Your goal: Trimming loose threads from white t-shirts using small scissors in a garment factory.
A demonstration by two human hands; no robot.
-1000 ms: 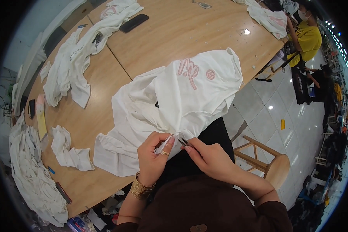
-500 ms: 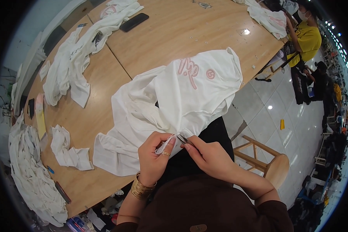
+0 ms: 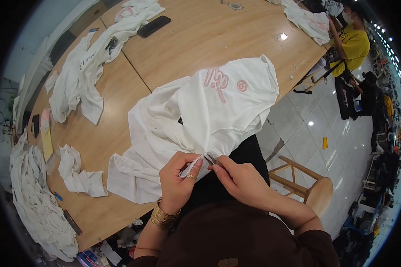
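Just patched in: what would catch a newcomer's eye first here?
The white shirt with pink print, spread over the near edge of the wooden table. At its hem the left hand pinches the cloth, while the right hand works a small dark tool against it. More white garments lie heaped at far left.

Left hand (image 3: 177, 180) pinching white shirt (image 3: 209, 111), right hand (image 3: 238, 178) with small snips (image 3: 209, 159)

Wooden desk (image 3: 200, 40), black phone (image 3: 153, 26) near its far edge, white garments (image 3: 82, 75) heaped at left, crumpled white cloth (image 3: 78, 173), wooden stool (image 3: 314, 191) on tiled floor (image 3: 316, 133), person in yellow (image 3: 354, 42) seated far right
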